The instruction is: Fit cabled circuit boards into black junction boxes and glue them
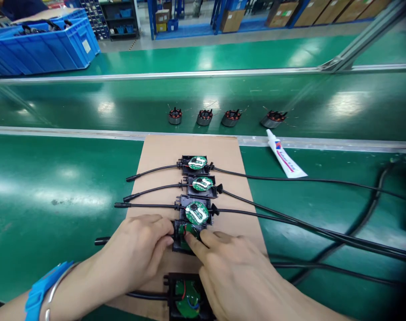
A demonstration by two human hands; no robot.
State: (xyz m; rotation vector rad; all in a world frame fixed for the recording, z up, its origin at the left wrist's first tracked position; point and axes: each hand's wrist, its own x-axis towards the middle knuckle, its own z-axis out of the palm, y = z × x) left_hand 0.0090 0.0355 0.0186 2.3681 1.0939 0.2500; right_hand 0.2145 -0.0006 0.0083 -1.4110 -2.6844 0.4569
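On the cardboard sheet [189, 145], a stiff, presumably light black case [177, 244] is lying, its end being pinched in the grip of the left hand [139, 240], the right hand [238, 263] (closure unclear) touching its likely fragile circuit board [182, 229], its walls offering safer hold.

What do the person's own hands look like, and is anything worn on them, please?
The left hand and the right hand are both gloveless. The left wears a broad blue band and a slim silver-coloured bangle at the wrist; none shows on the right. No sleeves are visible.
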